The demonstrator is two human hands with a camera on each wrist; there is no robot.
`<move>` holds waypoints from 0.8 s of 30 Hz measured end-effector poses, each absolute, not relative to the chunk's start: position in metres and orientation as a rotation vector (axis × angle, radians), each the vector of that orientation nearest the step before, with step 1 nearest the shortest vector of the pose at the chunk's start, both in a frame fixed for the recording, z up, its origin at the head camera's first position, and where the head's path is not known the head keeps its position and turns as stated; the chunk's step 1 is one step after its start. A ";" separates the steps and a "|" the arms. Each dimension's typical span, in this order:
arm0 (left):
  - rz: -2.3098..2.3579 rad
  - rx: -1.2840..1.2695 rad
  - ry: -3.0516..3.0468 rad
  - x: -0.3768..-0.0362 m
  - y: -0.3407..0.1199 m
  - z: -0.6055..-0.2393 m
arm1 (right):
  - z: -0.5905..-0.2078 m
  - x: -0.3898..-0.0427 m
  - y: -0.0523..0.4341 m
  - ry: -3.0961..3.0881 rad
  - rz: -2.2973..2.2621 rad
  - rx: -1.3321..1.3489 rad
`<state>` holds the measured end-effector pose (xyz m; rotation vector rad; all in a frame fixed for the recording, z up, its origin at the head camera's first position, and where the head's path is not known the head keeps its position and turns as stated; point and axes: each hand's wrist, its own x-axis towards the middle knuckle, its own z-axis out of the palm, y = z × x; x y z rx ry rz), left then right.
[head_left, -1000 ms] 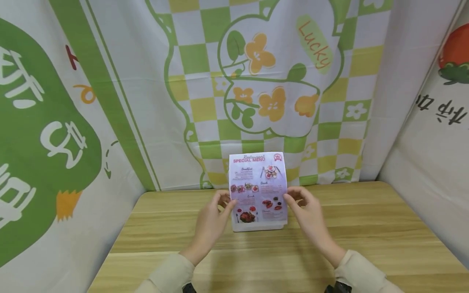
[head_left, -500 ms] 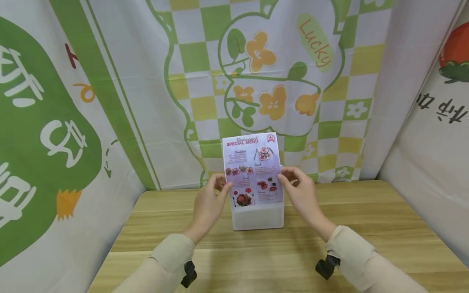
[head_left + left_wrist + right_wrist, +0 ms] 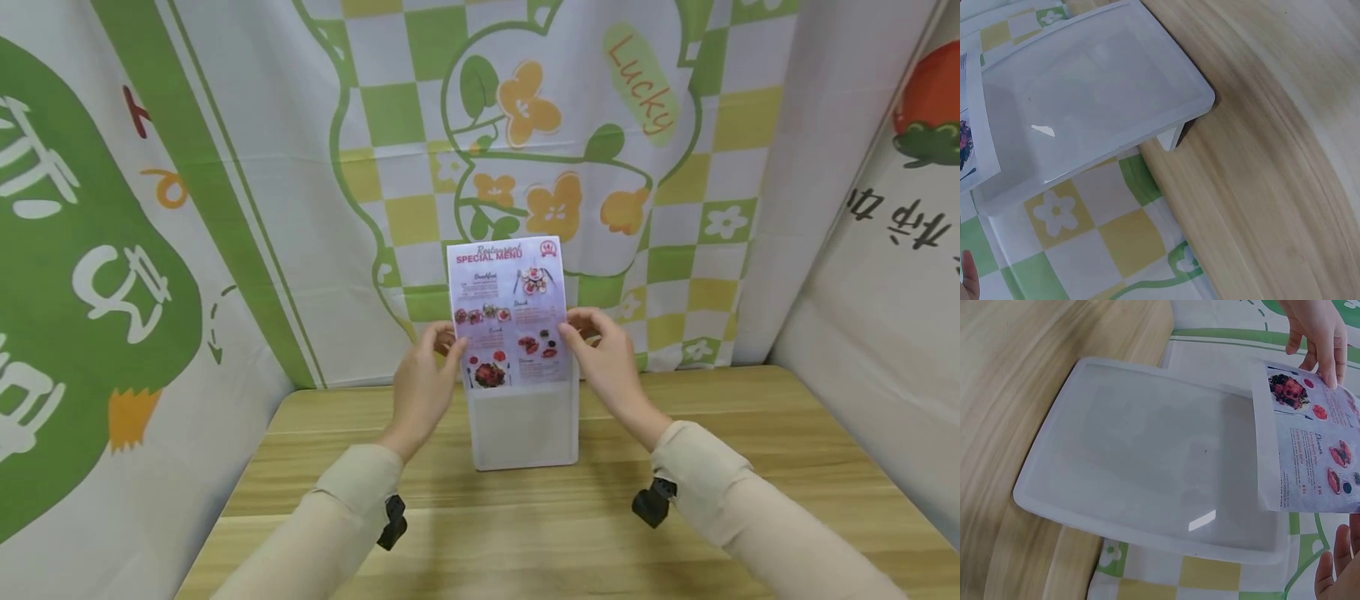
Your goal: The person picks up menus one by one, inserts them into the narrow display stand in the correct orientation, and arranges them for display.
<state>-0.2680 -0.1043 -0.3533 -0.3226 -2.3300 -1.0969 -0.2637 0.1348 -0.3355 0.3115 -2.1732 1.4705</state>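
Observation:
A printed menu sheet point(image 3: 510, 312), headed "Special Menu", is held upright between both hands in the head view. My left hand point(image 3: 426, 385) pinches its left edge with thumb and fingers. At the opposite edge my right hand point(image 3: 607, 362) pinches it the same way. Behind and below the sheet stands a white display stand point(image 3: 525, 429) with a raised rim, its upper part hidden by the sheet. The right wrist view shows the sheet point(image 3: 1316, 444) overlapping one end of the stand's panel point(image 3: 1141, 456). A short white foot point(image 3: 1170, 136) props the stand from behind.
The stand rests on a wood-grain table point(image 3: 712, 492), close to its back edge. A green and white checked curtain point(image 3: 405, 200) hangs right behind it. Printed cloth walls point(image 3: 67, 275) close in both sides. Black wrist cameras point(image 3: 654, 502) hang under the cuffs.
Both hands have moved up together with the menu sheet, sliding it upward across the stand. More of the stand's blank lower panel now shows. The stand has stayed in place.

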 end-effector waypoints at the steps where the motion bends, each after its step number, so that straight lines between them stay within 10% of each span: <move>1: -1.090 -0.321 -2.332 -0.269 -0.104 -0.352 | -0.334 -0.265 0.135 -2.169 1.472 0.311; 24: -0.981 -0.334 -2.332 -0.300 -0.085 -0.317 | -0.300 -0.304 0.146 -2.169 1.381 0.256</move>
